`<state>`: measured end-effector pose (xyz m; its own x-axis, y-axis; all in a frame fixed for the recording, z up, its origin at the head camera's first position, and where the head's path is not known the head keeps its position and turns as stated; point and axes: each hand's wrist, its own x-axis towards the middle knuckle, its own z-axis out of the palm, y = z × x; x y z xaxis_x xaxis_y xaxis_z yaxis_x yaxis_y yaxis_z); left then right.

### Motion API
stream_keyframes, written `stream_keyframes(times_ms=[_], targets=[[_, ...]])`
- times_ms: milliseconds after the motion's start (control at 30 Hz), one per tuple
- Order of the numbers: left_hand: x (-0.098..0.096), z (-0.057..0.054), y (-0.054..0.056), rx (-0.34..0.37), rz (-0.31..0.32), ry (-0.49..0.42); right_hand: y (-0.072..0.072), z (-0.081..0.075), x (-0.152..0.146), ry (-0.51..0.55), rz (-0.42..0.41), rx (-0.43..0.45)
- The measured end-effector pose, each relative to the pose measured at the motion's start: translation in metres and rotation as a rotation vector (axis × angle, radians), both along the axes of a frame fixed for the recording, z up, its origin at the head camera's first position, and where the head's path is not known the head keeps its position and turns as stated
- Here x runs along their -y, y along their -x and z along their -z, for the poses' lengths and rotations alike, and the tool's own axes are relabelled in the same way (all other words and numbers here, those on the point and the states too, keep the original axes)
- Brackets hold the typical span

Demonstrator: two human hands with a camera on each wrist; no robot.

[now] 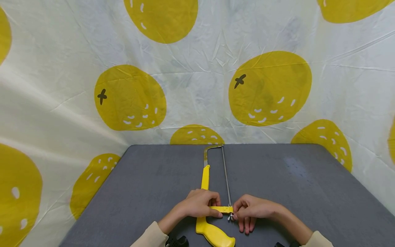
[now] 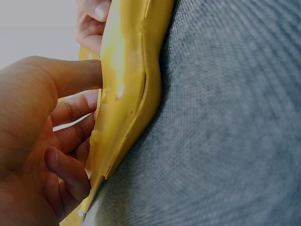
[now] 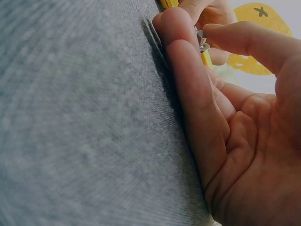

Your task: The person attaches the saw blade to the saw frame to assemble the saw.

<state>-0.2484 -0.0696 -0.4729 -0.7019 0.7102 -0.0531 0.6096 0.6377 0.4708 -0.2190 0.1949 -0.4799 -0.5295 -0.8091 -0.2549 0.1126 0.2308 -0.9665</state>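
A hacksaw (image 1: 216, 234) with a yellow handle lies on the grey table, its frame pointing away from me. Its thin blade (image 1: 226, 178) runs along the right side. My left hand (image 1: 202, 203) grips the yellow frame just above the handle, thumb and fingers around the short crossbar. In the left wrist view, the left thumb presses against the yellow handle (image 2: 124, 84). At the blade's near end sits a small metal wing nut (image 3: 202, 41). My right hand (image 1: 256, 208) pinches it with thumb and index finger, while the other fingers rest low near the table.
The dark grey table (image 1: 154, 178) reaches back to a hanging white cloth (image 1: 197, 99) printed with yellow fruit. This cloth also closes off the left and right sides. A pale patch (image 1: 294, 166) marks the tabletop at the right rear.
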Motion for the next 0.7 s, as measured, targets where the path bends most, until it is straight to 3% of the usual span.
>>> stream_keyframes(times_ms=[700], targets=[[0.0002, 0.0015, -0.0011, -0.003, -0.005, -0.002, 0.0006, 0.0046, -0.0003, 0.016, -0.006, -0.004]])
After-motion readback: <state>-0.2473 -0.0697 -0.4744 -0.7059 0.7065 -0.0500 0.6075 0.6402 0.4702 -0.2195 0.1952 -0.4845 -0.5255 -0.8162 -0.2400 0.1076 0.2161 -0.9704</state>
